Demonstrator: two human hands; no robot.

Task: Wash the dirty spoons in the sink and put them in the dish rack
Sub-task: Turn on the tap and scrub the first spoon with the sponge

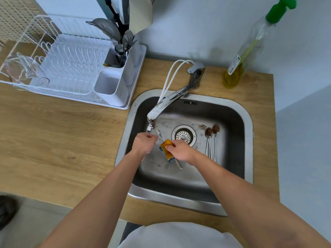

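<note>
Our right hand (180, 151) grips yellow-blue sponge (167, 149) around thin steel spoon (179, 164); left hand (144, 143) pinches its bowl end under chrome tap (168, 102). Wet spoon may slip into steel sink (232, 111). Dirty spoons (212, 138) wait there; white dish rack (71, 68) on counter (62, 136).

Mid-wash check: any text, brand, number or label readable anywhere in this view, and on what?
No text can be read.
Bottle label: print on it, too small and blurred to read.
Measuring cup in the rack: faint markings, unreadable.
Sponge, tap, sink: no text visible.
</note>
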